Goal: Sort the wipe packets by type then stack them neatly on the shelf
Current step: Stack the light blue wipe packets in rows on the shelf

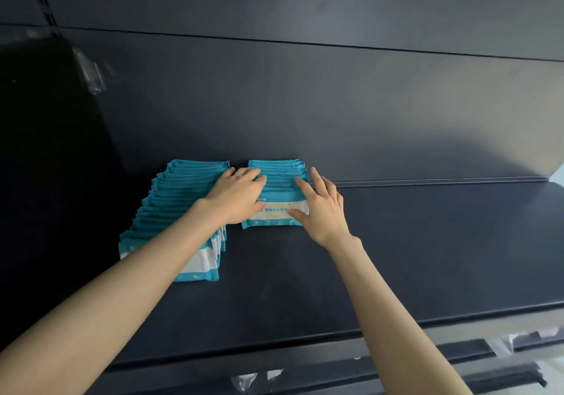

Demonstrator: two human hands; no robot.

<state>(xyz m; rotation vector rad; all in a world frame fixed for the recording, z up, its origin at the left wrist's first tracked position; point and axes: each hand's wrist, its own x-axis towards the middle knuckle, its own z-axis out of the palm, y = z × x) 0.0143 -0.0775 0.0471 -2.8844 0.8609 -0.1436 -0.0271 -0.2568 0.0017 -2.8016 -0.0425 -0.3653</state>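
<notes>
Risk, slip: the short row [276,214] leans back on its edges; uneven pressure could probably make the front packets slide forward or fan out.
Risk, mixing: a sideways shove could close the narrow gap to the long row [180,199].
Cause: glossy film, likely slippery.
Left hand [236,194]: open, fingers laid over the short row's top edges.
Right hand [323,208]: open, fingers spread, thumb touching the front packet.
Packets: flat teal pouches with a white band and print; whether the rows differ in type cannot be told.
Location: on the dark shelf [427,257], against its back panel [305,104].
</notes>
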